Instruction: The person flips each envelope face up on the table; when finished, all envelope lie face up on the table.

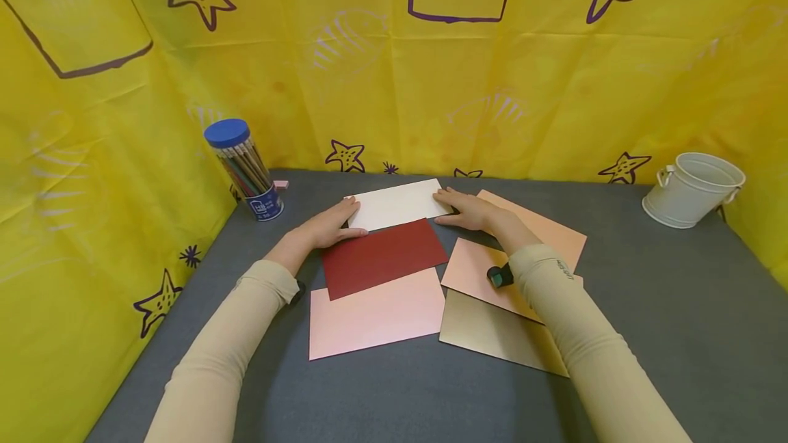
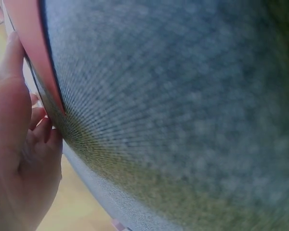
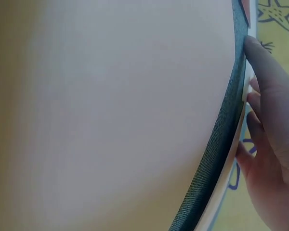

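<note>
A white rectangular envelope-like paper [image 1: 397, 205] lies flat at the back of the table. My left hand [image 1: 329, 223] touches its left end with the fingertips, the thumb by the upper edge of a dark red paper [image 1: 388, 258]. At the white paper's right end, my right hand [image 1: 473, 212] rests its fingertips on the edge. Both hands have fairly straight, relaxed fingers. The red paper overlaps a pink one [image 1: 375, 320]. Under my right forearm lie a peach paper [image 1: 477, 265] and a gold-beige one [image 1: 492, 333]; another peach paper [image 1: 554, 227] is behind that arm.
A clear tube of pencils with a blue lid [image 1: 226, 132] stands at the back left, a small pink block [image 1: 280, 184] beside it. At the back right is a white metal bucket [image 1: 692, 190]. Yellow patterned cloth [image 1: 394, 108] hangs behind the grey table [image 1: 369, 402].
</note>
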A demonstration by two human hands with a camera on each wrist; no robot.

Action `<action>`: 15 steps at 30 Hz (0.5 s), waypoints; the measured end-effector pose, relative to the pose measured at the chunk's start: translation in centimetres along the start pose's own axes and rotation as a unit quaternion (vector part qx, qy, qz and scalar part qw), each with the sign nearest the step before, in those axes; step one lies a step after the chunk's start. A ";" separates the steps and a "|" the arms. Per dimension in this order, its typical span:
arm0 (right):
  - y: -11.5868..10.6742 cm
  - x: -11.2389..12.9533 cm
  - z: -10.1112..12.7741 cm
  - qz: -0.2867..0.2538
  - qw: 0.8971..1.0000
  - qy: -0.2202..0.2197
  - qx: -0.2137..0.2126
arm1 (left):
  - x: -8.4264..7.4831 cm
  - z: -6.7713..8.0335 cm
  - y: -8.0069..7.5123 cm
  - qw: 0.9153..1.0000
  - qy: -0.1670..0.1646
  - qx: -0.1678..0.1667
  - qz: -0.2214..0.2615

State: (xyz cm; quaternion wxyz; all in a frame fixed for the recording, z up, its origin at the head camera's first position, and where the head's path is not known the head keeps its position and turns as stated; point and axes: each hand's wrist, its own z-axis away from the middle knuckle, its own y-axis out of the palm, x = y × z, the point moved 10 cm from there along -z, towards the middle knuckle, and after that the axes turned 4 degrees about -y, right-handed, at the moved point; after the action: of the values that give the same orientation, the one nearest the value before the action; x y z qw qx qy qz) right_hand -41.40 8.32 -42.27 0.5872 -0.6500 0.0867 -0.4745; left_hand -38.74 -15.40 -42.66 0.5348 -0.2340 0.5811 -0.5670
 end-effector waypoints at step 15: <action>-0.7 0.4 -0.1 0.030 0.999 0.007 -0.027 | 0.0 0.0 0.1 1.000 -0.007 0.014 -0.005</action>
State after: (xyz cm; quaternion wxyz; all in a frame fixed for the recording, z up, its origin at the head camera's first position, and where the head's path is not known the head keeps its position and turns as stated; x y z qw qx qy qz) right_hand -41.57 8.26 -41.46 0.5827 -0.6597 0.1227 -0.4585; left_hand -38.67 -15.43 -42.75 0.5399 -0.2332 0.5678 -0.5760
